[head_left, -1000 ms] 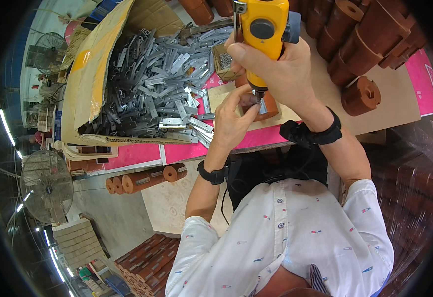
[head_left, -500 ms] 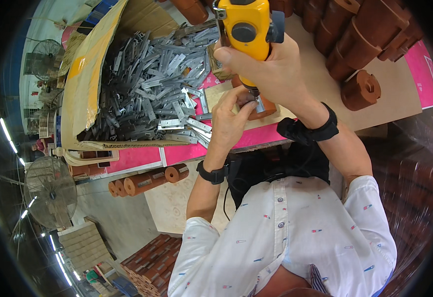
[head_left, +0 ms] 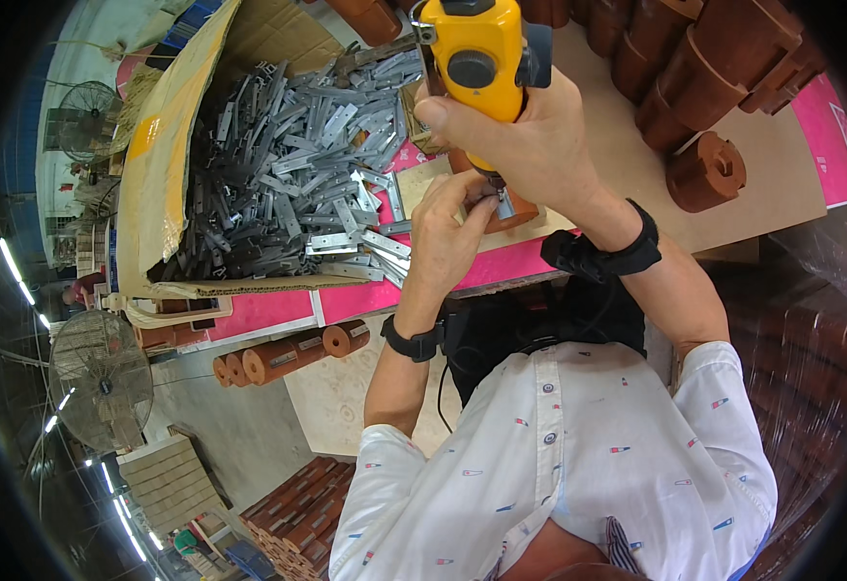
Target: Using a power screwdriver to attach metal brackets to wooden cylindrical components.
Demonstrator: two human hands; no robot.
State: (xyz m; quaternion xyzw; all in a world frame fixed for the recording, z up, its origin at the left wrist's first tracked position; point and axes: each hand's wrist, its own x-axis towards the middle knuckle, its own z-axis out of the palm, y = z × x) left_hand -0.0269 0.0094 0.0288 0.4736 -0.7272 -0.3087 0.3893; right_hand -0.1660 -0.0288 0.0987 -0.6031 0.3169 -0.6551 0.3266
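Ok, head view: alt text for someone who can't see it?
A person's right hand grips a yellow power tool over a brown cylinder, the left hand close to the tool's tip. At left, a cardboard box spills metal strips; more cylinders sit upper right.

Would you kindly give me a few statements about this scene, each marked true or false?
1. The right hand grips a yellow power tool. True.
2. The cardboard box holds many metal strips. True.
3. The left hand is inside the cardboard box. False: it is beside the tool's lower tip.
4. Both wrists are bare. False: each wears a black wristband.
5. A notched brown cylinder is to the right hand's right. True.
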